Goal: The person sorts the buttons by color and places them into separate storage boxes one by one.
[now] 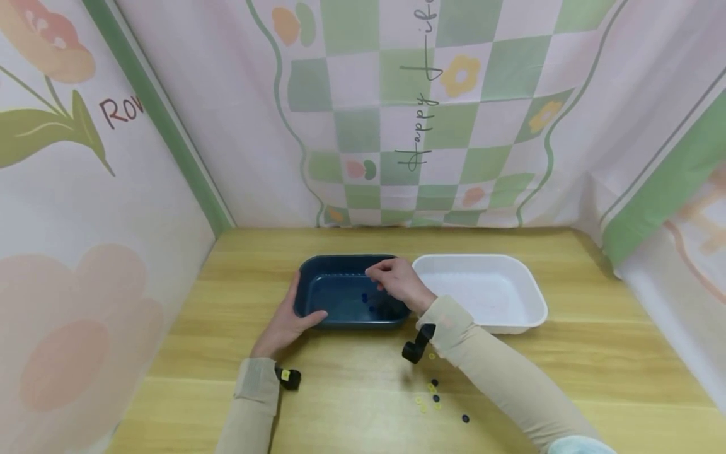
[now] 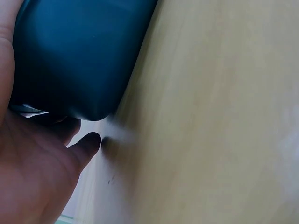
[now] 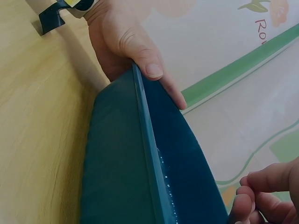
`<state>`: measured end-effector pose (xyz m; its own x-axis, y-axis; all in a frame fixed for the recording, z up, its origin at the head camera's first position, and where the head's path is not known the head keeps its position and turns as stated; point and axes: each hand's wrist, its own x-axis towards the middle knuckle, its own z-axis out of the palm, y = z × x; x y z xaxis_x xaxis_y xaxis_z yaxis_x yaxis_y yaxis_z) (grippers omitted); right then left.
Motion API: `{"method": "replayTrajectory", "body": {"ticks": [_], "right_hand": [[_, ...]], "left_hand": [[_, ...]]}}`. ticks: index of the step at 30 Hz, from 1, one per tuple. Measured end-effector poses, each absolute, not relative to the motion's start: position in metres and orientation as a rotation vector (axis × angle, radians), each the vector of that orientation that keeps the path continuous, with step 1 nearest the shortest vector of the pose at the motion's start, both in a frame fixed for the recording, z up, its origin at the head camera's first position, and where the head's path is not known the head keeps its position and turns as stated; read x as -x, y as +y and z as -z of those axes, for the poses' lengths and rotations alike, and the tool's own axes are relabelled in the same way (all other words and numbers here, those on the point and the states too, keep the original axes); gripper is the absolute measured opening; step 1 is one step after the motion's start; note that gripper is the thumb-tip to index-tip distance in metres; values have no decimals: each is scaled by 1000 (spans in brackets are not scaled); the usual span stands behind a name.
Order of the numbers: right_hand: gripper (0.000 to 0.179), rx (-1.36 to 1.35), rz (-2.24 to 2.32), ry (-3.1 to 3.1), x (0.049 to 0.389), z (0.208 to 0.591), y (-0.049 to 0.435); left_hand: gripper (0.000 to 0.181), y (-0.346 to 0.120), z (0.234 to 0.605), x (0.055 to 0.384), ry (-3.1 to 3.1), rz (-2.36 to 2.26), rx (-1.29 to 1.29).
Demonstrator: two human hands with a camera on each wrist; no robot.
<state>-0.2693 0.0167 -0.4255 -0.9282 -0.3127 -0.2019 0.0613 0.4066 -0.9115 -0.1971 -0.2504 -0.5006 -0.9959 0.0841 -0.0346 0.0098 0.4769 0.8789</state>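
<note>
A dark blue tray (image 1: pixel 346 321) stands on the table, with a few small dark blue round pieces (image 1: pixel 365 297) on its floor. My left hand (image 1: pixel 288 325) grips the tray's left end, the thumb over the front rim and the fingers along the left side. Above the tray's right part is my right hand (image 1: pixel 399 282), its fingers curled and the thumb and index tips close together. Whatever may be between those fingertips is too small or hidden to see. In the right wrist view the curled right fingers (image 3: pixel 271 179) show beside the tray's long rim.
A white tray (image 1: pixel 535 309) stands to the right of the blue one. Small yellow rings (image 1: pixel 418 400) and small dark round pieces (image 1: pixel 465 419) lie scattered on the wooden table (image 1: pixel 351 391) near the right forearm. Printed curtains (image 1: pixel 255 157) enclose the back and sides.
</note>
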Motion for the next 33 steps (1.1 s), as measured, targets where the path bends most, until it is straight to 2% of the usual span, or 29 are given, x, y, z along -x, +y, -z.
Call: {"method": "replayTrajectory", "body": {"ticks": [14, 33], "right_hand": [[29, 236, 1513, 2361, 259, 426, 23], [24, 326, 1456, 2406, 223, 419, 41]], "left_hand": [[108, -249, 503, 194, 2616, -1599, -58], [110, -250, 501, 195, 2636, -1571, -80]]}}
